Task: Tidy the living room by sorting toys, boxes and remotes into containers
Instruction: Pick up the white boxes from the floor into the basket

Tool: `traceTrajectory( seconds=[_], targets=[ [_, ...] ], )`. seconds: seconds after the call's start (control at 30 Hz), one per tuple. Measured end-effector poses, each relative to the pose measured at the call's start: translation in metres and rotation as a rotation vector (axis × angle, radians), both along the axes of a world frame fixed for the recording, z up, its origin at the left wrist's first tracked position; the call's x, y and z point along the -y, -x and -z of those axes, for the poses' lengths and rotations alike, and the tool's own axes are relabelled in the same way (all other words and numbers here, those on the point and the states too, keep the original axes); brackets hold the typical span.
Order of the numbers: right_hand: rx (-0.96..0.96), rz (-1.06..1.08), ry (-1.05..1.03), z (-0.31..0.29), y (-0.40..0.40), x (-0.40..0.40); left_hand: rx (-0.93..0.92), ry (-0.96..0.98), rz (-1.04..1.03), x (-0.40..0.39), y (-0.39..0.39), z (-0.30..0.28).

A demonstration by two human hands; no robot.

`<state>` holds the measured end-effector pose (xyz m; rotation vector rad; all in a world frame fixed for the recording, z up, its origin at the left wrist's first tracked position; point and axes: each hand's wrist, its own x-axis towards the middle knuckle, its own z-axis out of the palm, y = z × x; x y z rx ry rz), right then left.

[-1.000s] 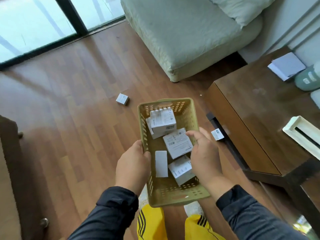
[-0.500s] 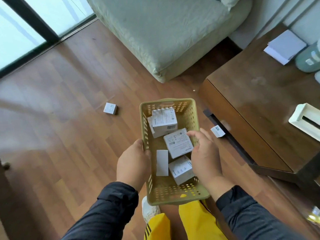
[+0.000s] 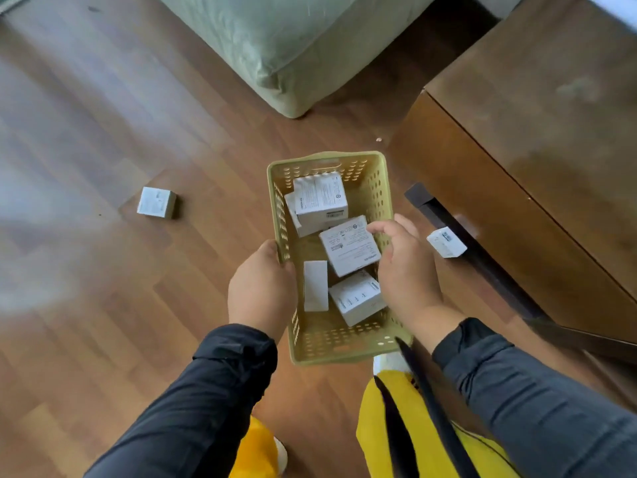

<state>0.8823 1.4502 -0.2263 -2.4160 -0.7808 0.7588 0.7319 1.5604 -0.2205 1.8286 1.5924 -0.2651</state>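
I carry a perforated olive-green basket (image 3: 372,188) in front of me above the wooden floor. My left hand (image 3: 262,288) grips its left wall and my right hand (image 3: 406,270) grips its right wall, fingers curled over the rim. Several white boxes (image 3: 350,244) lie inside it. One small white box (image 3: 156,202) lies on the floor to the left. Another white box (image 3: 446,242) lies on the floor at the right, beside the low table's dark base.
A pale green sofa (image 3: 275,39) fills the top centre. A brown wooden coffee table (image 3: 551,150) stands at the right, its dark leg (image 3: 482,257) running along the floor. My yellow trousers and white shoe show below the basket.
I have walked forward: the sofa, the table and both floor boxes have come closer and the window has left the view. Both hands keep the same hold on the basket.
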Motion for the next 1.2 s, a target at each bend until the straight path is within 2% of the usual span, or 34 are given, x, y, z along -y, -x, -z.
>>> traceTrajectory(
  seconds=[0.23,0.47,0.67,0.9,1.2],
  targets=[
    [0.040,-0.054,0.069,0.120,-0.016,0.013,0.015,0.011,0.103,-0.007,-0.018,0.122],
    [-0.012,-0.081,0.049,0.201,-0.033,0.021,-0.008,0.010,0.276,-0.015,-0.041,0.214],
    [0.072,-0.067,-0.035,0.259,-0.060,0.007,-0.031,0.004,0.389,-0.034,-0.069,0.279],
    [-0.004,-0.083,0.014,0.269,-0.049,0.025,-0.230,0.053,0.487,-0.030,-0.064,0.284],
    [0.004,-0.117,-0.008,0.285,-0.052,0.039,-0.277,0.229,0.469,-0.029,-0.067,0.289]
  ],
)
